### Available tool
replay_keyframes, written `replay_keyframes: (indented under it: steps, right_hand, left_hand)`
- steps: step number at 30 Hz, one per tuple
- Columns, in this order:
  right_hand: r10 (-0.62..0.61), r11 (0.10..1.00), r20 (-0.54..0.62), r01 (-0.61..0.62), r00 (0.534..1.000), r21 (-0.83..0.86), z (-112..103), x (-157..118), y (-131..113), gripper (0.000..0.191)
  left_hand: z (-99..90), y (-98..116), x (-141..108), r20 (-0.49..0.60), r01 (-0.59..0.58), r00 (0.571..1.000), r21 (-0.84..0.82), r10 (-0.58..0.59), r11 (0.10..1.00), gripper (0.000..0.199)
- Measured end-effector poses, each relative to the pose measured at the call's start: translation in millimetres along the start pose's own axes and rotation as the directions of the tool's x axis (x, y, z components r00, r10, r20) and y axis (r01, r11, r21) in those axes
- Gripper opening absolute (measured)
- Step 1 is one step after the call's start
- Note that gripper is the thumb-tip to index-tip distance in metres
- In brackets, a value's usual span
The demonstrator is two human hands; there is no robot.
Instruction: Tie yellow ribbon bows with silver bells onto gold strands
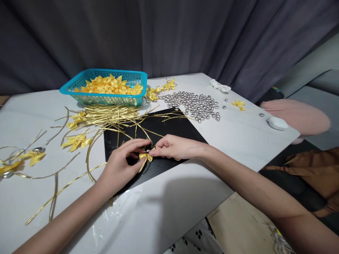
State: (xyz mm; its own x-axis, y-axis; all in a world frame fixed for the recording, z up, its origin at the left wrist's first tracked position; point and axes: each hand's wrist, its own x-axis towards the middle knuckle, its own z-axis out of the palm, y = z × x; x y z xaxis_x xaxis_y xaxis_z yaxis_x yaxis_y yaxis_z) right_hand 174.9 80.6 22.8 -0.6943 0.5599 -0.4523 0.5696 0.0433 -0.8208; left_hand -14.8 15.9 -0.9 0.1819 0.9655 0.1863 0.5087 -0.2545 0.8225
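Note:
Over a black mat (159,127), my left hand (124,162) pinches a yellow ribbon bow (146,156) with gold wire stems hanging from it. My right hand (169,146) meets it from the right, thumb and fingertips closed at a small silver bead (148,151) on the bow's upper side. Gold wires curve out from beneath my left hand. Behind the hands lies a pile of gold wire strips (111,114). The left fingertips are partly hidden behind the bow.
A blue basket (103,99) of yellow bows stands at the back left. Silver beads (196,104) are spread at the back centre. Finished-looking bow-and-wire pieces (34,157) lie at the left. A white mouse-shaped object (277,123) sits by the right corner.

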Motion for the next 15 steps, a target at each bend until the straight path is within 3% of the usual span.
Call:
replay_keyframes:
  steps: [15]
  right_hand:
    - [0.052,0.997,-0.017,-0.051,0.998,0.050,1.5,0.2,-2.9,0.050]
  left_hand:
    - [1.1,-2.3,-1.0,-0.008,-0.071,0.997,0.024,0.071,0.997,0.033]
